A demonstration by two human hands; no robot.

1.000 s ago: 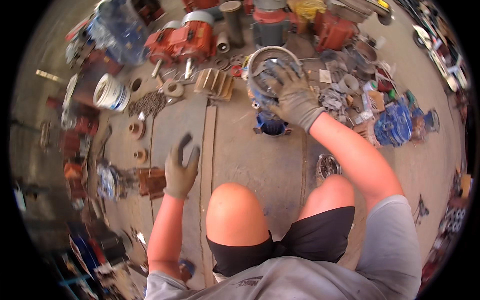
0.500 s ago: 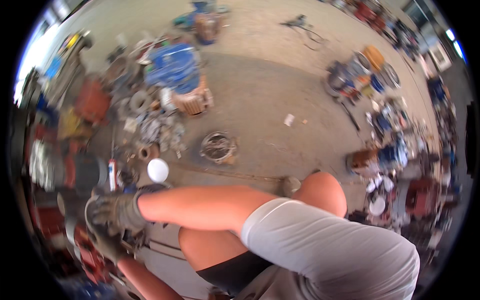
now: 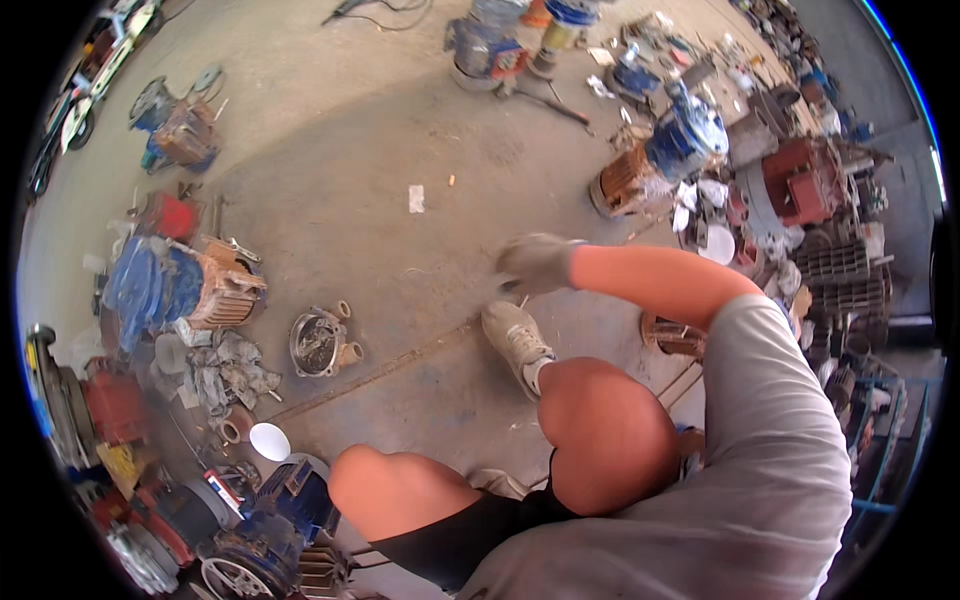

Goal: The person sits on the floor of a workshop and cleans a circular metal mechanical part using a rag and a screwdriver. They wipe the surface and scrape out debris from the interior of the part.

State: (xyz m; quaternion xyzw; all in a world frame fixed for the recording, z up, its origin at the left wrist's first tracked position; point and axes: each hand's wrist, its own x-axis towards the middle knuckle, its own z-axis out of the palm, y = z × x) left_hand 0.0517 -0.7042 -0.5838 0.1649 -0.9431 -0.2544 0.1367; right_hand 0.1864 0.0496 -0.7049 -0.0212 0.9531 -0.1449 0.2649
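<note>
My right hand (image 3: 535, 263), in a grey-brown work glove, hangs over the floor just beyond my right shoe (image 3: 515, 338). Its fingers are smeared by motion, so whether they hold anything does not show. My left hand is out of view. Past my left knee lies a blue electric motor (image 3: 285, 510) with a spoked fan wheel (image 3: 240, 580) at its end. Beside it are a white round lid (image 3: 270, 441) and a red and white tube (image 3: 222, 490). On the floor ahead, to the left of my right hand, sits a round metal housing (image 3: 318, 343) with a dark inside.
A blue and rusty motor (image 3: 190, 280) and crumpled rags (image 3: 230, 370) stand at the left. Another blue and rusty motor (image 3: 660, 150) lies at the right, near a red gearbox (image 3: 800, 185). Farther off is a blue motor (image 3: 485, 50). Scrap parts line the right side.
My view has turned to the right. My right hand has left the parts at the left and swung over the floor in front; my left hand has gone out of view.
</note>
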